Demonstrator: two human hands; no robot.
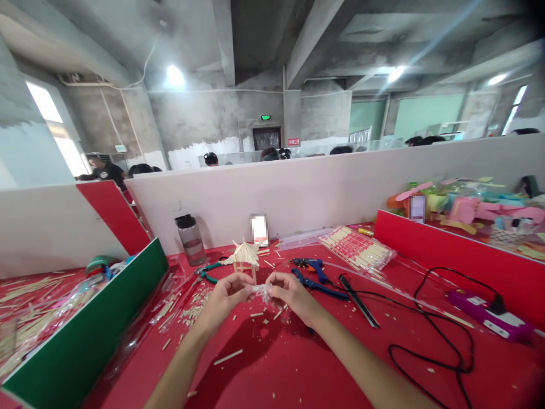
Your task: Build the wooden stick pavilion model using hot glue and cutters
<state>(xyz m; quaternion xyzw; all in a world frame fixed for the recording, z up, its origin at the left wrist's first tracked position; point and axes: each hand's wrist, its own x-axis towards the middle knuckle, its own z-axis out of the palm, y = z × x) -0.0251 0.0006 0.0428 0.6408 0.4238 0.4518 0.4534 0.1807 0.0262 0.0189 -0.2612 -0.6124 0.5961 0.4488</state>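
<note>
Between my two hands is a small clump of whitish, translucent stringy material (261, 291); it looks like dried glue strands, but I cannot be sure. My left hand (233, 292) pinches its left side with thumb and fingers. On the other side, my right hand (286, 291) pinches it too. Just behind my fingers stands a small pavilion model (244, 255) of thin wooden sticks with a peaked roof and stick legs. Its lower part is partly hidden by my left hand. Cut stick pieces (198, 304) lie scattered around on the red table.
Green-handled pliers (208, 275) lie left of the model, near a dark-lidded bottle (190, 241). To the right are a blue glue gun (313, 266), blue-handled pliers (319, 287), a black cutter knife (359, 301), bundled sticks (357, 250) and a purple power strip (489, 315) with black cable.
</note>
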